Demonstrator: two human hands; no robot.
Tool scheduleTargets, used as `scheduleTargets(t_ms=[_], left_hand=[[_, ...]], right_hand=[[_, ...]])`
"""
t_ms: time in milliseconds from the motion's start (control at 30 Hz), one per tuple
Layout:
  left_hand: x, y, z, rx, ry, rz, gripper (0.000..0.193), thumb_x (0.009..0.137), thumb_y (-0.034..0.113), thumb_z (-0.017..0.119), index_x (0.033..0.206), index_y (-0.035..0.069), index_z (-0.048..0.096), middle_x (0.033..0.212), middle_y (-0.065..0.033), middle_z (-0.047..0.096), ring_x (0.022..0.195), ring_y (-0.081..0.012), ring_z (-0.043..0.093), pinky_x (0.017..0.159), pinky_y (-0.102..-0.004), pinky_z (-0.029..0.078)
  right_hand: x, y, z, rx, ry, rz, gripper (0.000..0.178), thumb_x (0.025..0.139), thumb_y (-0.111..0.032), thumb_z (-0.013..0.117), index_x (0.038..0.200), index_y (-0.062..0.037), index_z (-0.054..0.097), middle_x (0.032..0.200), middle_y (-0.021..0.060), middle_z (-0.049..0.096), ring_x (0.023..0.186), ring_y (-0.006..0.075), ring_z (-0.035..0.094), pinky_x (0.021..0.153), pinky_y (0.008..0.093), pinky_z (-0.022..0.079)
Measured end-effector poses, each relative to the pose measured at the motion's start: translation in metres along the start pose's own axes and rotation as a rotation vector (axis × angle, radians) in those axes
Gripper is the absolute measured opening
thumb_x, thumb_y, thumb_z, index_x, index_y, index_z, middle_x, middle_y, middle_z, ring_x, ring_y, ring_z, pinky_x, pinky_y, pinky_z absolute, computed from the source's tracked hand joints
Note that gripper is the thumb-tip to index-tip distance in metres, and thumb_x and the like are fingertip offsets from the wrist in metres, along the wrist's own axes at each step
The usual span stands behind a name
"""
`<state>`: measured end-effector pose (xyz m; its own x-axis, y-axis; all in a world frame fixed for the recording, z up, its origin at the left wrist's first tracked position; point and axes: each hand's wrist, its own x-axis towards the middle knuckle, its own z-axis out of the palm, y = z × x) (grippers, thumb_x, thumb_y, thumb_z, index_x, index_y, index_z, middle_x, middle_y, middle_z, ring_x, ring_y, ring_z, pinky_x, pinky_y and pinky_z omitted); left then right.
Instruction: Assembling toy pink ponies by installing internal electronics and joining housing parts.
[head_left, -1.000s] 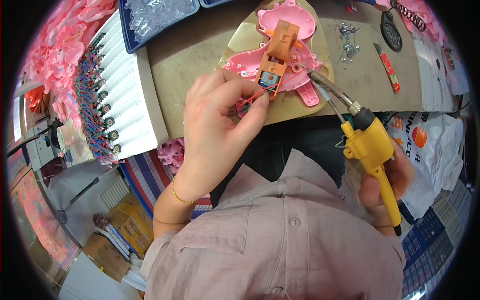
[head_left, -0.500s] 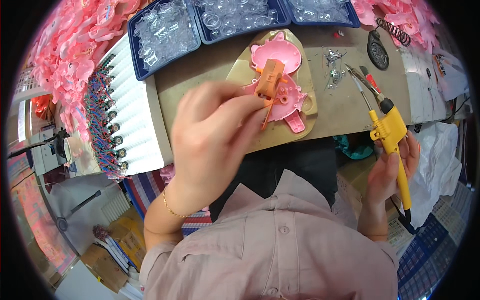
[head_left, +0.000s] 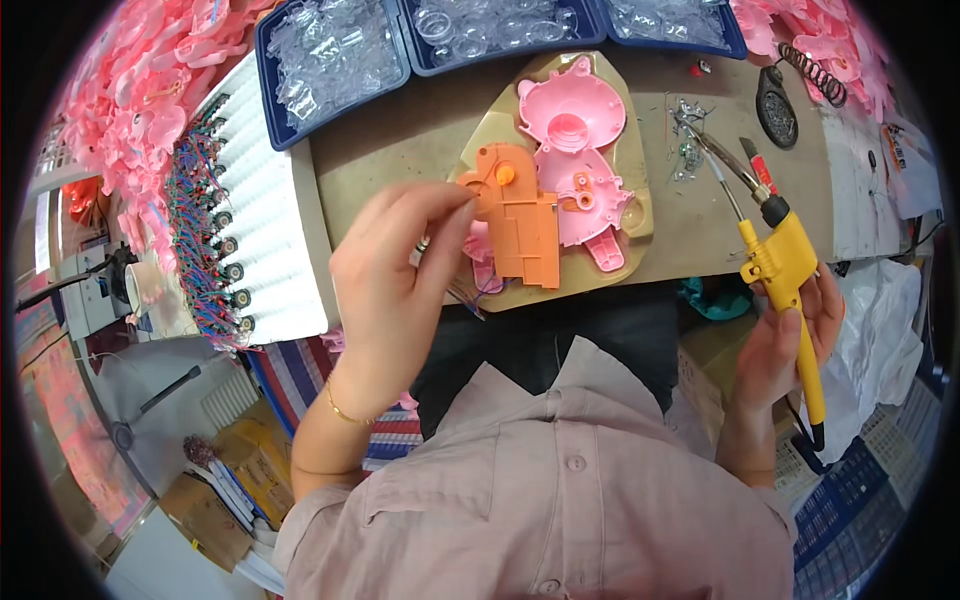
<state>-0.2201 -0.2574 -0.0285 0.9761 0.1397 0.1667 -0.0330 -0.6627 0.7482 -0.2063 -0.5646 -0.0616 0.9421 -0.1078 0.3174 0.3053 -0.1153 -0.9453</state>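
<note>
My left hand [head_left: 400, 265] is closed, pinching the edge of an orange plastic mechanism housing [head_left: 528, 235] with a small yellow-orange round part near its top. The housing is held above a pink plastic toy shell [head_left: 570, 110], which lies hollow side up in a tan holder [head_left: 642, 175]. Thin wires [head_left: 467, 300] hang below my left hand; where they lead is hidden. At the right, my right hand [head_left: 775, 350] grips a yellow soldering gun [head_left: 783, 255]. Its tip and the metal tube beside it point up and to the left, over the bench.
Blue bins [head_left: 335, 75] of clear plastic parts line the far edge. Pink shells are heaped at far left [head_left: 165, 70]. A white tray [head_left: 275, 220] bears wired round parts. Solder scraps [head_left: 688, 150], a red-handled cutter [head_left: 763, 172] and a coiled-spring stand [head_left: 778, 110] lie right.
The orange housing has turned so its broad flat face shows, and wires have come into view under my left hand. My right hand still holds the soldering gun in nearly the same place.
</note>
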Motion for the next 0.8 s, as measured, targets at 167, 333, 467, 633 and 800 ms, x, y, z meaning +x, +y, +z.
scheduleTargets(t_ms=[167, 333, 467, 633, 800], left_hand=[[-0.006, 0.016, 0.014, -0.137, -0.048, -0.037, 0.009, 0.080, 0.003, 0.066, 0.089, 0.002, 0.065, 0.078, -0.0078, 0.061, 0.066, -0.0180, 0.058, 0.060, -0.0279, 0.046], [-0.008, 0.010, 0.024, -0.151, 0.008, -0.008, 0.007, 0.079, 0.004, 0.067, 0.084, 0.003, 0.062, 0.079, -0.0063, 0.062, 0.066, -0.0196, 0.058, 0.062, -0.0286, 0.046], [-0.015, 0.009, 0.028, -0.163, 0.078, 0.000, 0.008, 0.078, 0.003, 0.067, 0.083, 0.004, 0.061, 0.084, -0.0054, 0.065, 0.069, -0.0208, 0.059, 0.065, -0.0299, 0.046], [-0.019, 0.007, 0.035, -0.152, 0.120, 0.008, 0.010, 0.077, 0.002, 0.068, 0.083, 0.004, 0.062, 0.085, -0.0066, 0.065, 0.073, -0.0224, 0.060, 0.068, -0.0310, 0.046], [-0.021, 0.006, 0.037, -0.062, 0.137, 0.062, 0.011, 0.075, 0.002, 0.069, 0.083, 0.004, 0.062, 0.086, -0.0074, 0.065, 0.075, -0.0242, 0.060, 0.068, -0.0320, 0.046]], right_hand=[[-0.008, -0.009, 0.001, -0.061, -0.081, -0.025, 0.054, 0.089, -0.027, 0.060, 0.130, 0.0006, 0.039, 0.122, 0.0181, 0.053, 0.111, 0.0273, 0.056, 0.087, 0.0375, 0.049], [-0.022, -0.029, -0.008, -0.063, -0.216, 0.081, 0.067, 0.085, -0.040, 0.066, 0.133, -0.0023, 0.038, 0.128, 0.0150, 0.050, 0.118, 0.0269, 0.051, 0.101, 0.0419, 0.041], [-0.030, -0.030, -0.008, 0.051, -0.386, 0.023, 0.069, 0.084, -0.042, 0.068, 0.134, -0.0064, 0.036, 0.129, 0.0161, 0.049, 0.118, 0.0275, 0.051, 0.103, 0.0433, 0.038], [-0.023, -0.025, 0.002, 0.107, -0.596, -0.153, 0.064, 0.085, -0.021, 0.070, 0.134, -0.0005, 0.033, 0.129, 0.0335, 0.043, 0.116, 0.0366, 0.052, 0.096, 0.0432, 0.044], [-0.027, -0.018, 0.017, 0.021, -0.465, -0.285, 0.060, 0.085, -0.021, 0.070, 0.127, 0.0055, 0.036, 0.114, 0.0377, 0.052, 0.101, 0.0361, 0.061, 0.085, 0.0383, 0.051]])
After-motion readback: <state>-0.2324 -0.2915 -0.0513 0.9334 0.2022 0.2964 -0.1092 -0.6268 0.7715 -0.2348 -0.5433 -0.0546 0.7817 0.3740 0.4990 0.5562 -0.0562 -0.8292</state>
